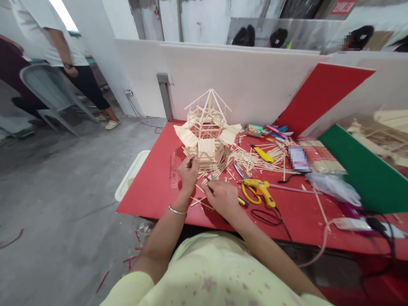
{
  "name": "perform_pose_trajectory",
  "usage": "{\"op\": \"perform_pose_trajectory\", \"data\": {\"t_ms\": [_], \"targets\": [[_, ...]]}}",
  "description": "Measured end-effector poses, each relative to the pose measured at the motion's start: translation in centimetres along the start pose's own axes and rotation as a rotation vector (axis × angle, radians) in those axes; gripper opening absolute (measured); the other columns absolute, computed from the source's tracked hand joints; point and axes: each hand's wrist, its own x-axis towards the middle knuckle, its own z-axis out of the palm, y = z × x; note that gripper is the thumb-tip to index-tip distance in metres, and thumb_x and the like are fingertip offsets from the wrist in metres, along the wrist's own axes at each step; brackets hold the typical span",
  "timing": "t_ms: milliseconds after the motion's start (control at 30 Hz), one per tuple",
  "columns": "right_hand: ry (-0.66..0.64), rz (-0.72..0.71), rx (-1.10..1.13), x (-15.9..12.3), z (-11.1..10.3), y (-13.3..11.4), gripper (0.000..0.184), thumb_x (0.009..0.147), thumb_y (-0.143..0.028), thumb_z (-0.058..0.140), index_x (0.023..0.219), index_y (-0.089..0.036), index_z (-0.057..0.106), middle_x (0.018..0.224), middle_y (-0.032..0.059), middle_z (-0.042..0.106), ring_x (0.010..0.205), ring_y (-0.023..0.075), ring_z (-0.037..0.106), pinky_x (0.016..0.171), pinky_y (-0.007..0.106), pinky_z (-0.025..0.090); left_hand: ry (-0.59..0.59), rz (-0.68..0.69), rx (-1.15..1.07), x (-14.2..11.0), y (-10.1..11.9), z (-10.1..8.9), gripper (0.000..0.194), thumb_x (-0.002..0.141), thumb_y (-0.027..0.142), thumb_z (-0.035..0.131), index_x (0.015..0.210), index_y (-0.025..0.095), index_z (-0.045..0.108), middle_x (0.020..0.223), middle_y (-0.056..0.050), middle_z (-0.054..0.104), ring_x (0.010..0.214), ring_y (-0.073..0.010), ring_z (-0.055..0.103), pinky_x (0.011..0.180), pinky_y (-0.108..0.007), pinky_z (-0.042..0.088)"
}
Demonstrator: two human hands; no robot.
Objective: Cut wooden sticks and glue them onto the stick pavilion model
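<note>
Head view. A stick model (208, 142) of pale wood, with a peaked frame on top, is standing upright on the red desk (149, 182) and is serving as the reference point for every position below. The left hand (188, 172) is hovering just in front of the model, toward the wearer; its grip is curling inward with the fingertips near the thumb, and whether it is pinching a stick cannot be told. The right hand (221, 197) is occupying the space in front of the model and slightly to its right; its grip is bending around a dark, slim item, too hidden to identify or to show how firmly it is being held. A clear ruler (173, 170) is lying just left of the model's front. Loose sticks (251, 158) are spreading to the model's right, with a yellow utility knife (263, 154) resting among them. Scissors (239, 170) and a yellow glue gun (259, 185) are lying to the right of the model and nearer the wearer. Farther right of it, a plastic bag (334, 187) is resting before a leaning green board (366, 174). Well to the model's left, beyond the desk, a person (72, 51) is standing beside a grey chair (52, 87).
</note>
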Motion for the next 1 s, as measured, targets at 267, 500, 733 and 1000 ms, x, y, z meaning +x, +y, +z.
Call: {"op": "perform_pose_trajectory", "data": {"t_ms": [267, 500, 733, 1000], "targets": [[0.03, -0.005, 0.146, 0.4, -0.9, 1.1, 0.028, 0.099, -0.038, 0.051, 0.083, -0.023, 0.069, 0.083, 0.0011, 0.073, 0.077, 0.0135, 0.064, 0.067, 0.026, 0.033, -0.036, -0.037, -0.004, -0.3, 0.8, 0.1, 0.021, 0.084, 0.034, 0.065, 0.088, 0.016, 0.075, 0.066, 0.0, 0.064, 0.059, -0.0119, 0.054, 0.058, -0.024, 0.045], [0.047, -0.004, 0.407, 1.4, 1.1, 4.5, 0.02, 0.098, -0.034, 0.053, 0.093, -0.023, 0.069, 0.089, 0.0007, 0.073, 0.081, 0.0143, 0.066, 0.074, 0.025, 0.041, -0.034, -0.066, 0.04, 0.0, -1.4, 0.8, 0.028, 0.085, 0.039, 0.066, 0.097, 0.015, 0.077, 0.072, -0.003, 0.07, 0.06, -0.0125, 0.06, 0.061, -0.026, 0.051], [0.096, -0.087, 0.599, 0.9, 1.1, 5.8, 0.024, 0.1, -0.033, 0.049, 0.096, -0.022, 0.07, 0.089, 0.0036, 0.074, 0.083, 0.0164, 0.065, 0.079, 0.028, 0.045, 0.102, 0.07, 0.239, 0.2, -2.3, 1.8, 0.025, 0.089, 0.037, 0.062, 0.092, 0.017, 0.077, 0.077, -0.004, 0.073, 0.066, -0.0146, 0.065, 0.067, -0.027, 0.053], [0.149, -0.161, 0.461, 0.3, 1.8, 6.3, 0.039, 0.098, -0.032, 0.05, 0.132, -0.015, 0.059, 0.13, 0.015, 0.063, 0.123, 0.0296, 0.052, 0.105, 0.051, 0.043, 0.204, 0.218, 0.455, 0.6, -3.7, 1.5, 0.016, 0.09, 0.03, 0.062, 0.095, 0.018, 0.072, 0.108, -0.011, 0.067, 0.103, -0.0209, 0.063, 0.095, -0.038, 0.051]]}}
